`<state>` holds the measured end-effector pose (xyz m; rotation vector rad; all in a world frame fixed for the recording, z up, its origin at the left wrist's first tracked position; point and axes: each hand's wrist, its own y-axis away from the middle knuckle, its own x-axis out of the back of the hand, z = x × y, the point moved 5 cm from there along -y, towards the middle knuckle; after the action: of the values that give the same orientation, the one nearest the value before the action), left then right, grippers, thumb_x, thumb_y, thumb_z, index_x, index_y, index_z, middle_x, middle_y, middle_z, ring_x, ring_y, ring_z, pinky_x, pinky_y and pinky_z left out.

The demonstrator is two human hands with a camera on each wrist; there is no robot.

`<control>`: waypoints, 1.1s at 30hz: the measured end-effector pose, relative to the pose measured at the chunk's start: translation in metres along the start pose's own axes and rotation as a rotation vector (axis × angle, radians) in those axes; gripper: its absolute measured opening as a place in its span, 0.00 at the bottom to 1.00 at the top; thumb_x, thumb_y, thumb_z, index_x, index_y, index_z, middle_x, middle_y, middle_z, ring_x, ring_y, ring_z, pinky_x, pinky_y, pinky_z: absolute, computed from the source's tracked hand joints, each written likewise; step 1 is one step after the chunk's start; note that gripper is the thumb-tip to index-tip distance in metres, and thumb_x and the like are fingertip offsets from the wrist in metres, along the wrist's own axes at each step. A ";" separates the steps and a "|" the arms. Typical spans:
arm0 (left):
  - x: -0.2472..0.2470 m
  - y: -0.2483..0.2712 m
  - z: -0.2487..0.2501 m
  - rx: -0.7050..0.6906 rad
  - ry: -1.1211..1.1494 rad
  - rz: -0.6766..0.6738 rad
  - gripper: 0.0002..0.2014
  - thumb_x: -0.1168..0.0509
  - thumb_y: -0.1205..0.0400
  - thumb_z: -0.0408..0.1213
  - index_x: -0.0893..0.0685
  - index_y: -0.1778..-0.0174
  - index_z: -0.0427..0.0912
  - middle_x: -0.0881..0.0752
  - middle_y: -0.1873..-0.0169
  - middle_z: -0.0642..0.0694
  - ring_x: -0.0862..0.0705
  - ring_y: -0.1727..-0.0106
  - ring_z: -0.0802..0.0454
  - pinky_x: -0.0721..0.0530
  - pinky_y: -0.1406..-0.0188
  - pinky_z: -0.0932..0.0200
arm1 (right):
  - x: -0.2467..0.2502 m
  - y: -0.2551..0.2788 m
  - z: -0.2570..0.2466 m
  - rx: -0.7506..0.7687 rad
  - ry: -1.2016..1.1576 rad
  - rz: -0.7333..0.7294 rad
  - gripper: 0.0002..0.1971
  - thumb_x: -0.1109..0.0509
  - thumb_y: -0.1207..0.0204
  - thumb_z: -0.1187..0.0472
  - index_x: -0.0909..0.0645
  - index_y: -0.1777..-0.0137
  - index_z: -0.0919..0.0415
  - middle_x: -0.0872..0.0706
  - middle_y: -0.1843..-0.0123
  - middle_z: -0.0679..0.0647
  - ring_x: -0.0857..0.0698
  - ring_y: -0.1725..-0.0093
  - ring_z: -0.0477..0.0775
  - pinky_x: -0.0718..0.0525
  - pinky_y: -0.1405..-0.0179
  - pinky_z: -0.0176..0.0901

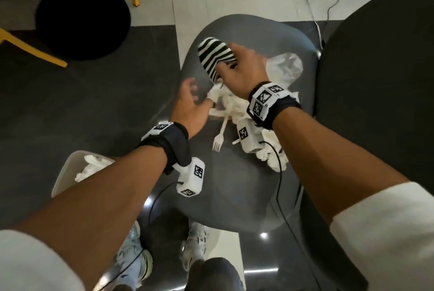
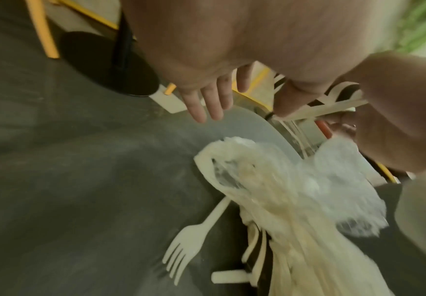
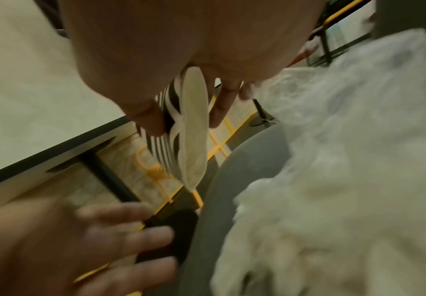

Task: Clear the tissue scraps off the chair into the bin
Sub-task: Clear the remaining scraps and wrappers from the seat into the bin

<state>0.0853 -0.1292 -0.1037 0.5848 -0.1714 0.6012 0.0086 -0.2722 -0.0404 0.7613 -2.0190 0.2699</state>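
Observation:
Crumpled white tissue scraps (image 1: 231,102) lie heaped on the grey chair seat (image 1: 234,185), with more scraps (image 1: 272,159) near my right wrist. My right hand (image 1: 231,61) pinches a flattened black-and-white striped piece (image 1: 212,55) above the heap; the right wrist view shows the striped piece (image 3: 186,130) between thumb and fingers. My left hand (image 1: 190,93) hovers, fingers spread and holding nothing, at the heap's left edge; its fingers (image 2: 206,100) are straight above the tissue (image 2: 257,180). The white bin (image 1: 63,173) stands on the floor at lower left, with tissue (image 1: 94,166) inside.
A white plastic fork (image 1: 219,135) lies on the seat beside the heap, and clear plastic wrap (image 1: 286,67) lies at the seat's back right. A dark round table (image 1: 375,79) borders the chair's right side. A black round base (image 1: 82,18) with yellow legs stands far left.

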 end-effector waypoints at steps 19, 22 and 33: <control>0.114 0.009 -0.111 0.241 0.306 0.050 0.03 0.33 0.19 0.36 0.19 0.54 0.50 0.12 0.65 0.49 0.13 0.66 0.52 0.19 0.67 0.59 | -0.041 -0.017 0.002 -0.075 0.654 -0.167 0.16 0.37 0.23 0.59 0.18 0.36 0.57 0.14 0.37 0.63 0.17 0.37 0.69 0.25 0.32 0.63; 0.133 0.011 -0.120 0.273 0.329 0.105 0.03 0.33 0.19 0.38 0.18 0.50 0.46 0.14 0.67 0.50 0.13 0.67 0.52 0.19 0.70 0.60 | -0.088 0.005 -0.068 0.052 0.319 -0.163 0.18 0.38 0.21 0.58 0.21 0.35 0.66 0.20 0.37 0.66 0.19 0.40 0.71 0.21 0.37 0.57; 0.260 0.060 -0.336 0.664 0.372 0.283 0.05 0.35 0.18 0.42 0.17 0.58 0.47 0.15 0.64 0.47 0.16 0.64 0.48 0.20 0.70 0.59 | -0.361 0.114 -0.212 -0.060 -0.101 -0.626 0.14 0.41 0.14 0.63 0.25 0.32 0.65 0.13 0.39 0.64 0.15 0.38 0.65 0.21 0.43 0.45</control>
<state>0.2580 0.2263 -0.2705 1.0835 0.3171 1.0422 0.2225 0.0637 -0.2132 1.3371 -1.7646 -0.1945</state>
